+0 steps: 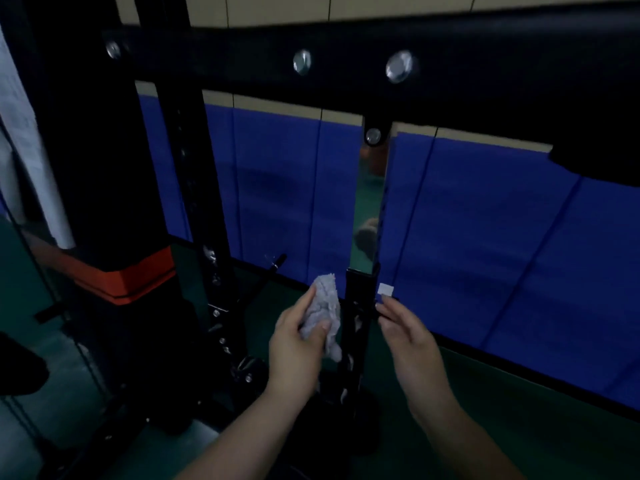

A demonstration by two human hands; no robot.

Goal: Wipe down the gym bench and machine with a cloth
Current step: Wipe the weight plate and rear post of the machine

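Observation:
My left hand grips a crumpled grey cloth just left of a black square post of the gym machine. My right hand sits on the other side of that post, fingers fairly straight, fingertips touching a small black part by a white tag. A shiny chrome bar rises out of the post to the black padded crossbeam overhead, which carries silver bolts.
A black upright with holes stands to the left, beside a black and orange pad. Blue wall mats run behind the machine. Green floor lies below. The post's round black base sits between my forearms.

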